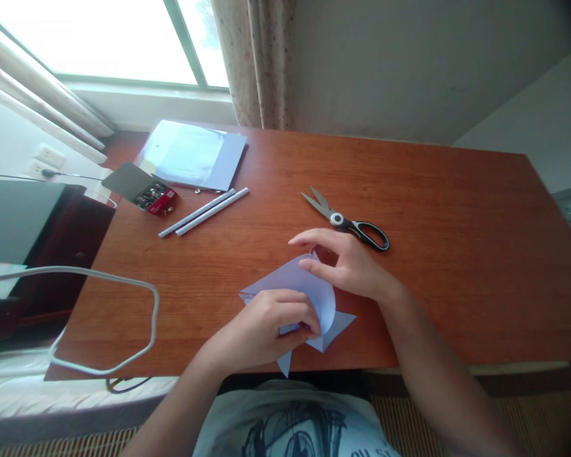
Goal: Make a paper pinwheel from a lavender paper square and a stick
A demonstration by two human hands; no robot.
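A sheet of pale blue paper (309, 289) lies near the front edge of the wooden table (433, 266), partly folded with one flap curling up. My left hand (266, 324) presses down on the paper's near part, fingers curled and pinching a fold. My right hand (347, 260) hovers over the far corner, with its fingers bent and touching the raised flap. Corners of the paper stick out below and to the right of my hands.
Black-handled scissors (347, 220) lie just beyond my right hand. Two rolled paper sticks (204, 211), a small red box of metal clips (152, 195) and a clear folder of paper (190, 154) sit at the far left. A white cable (124, 285) loops over the table's left edge.
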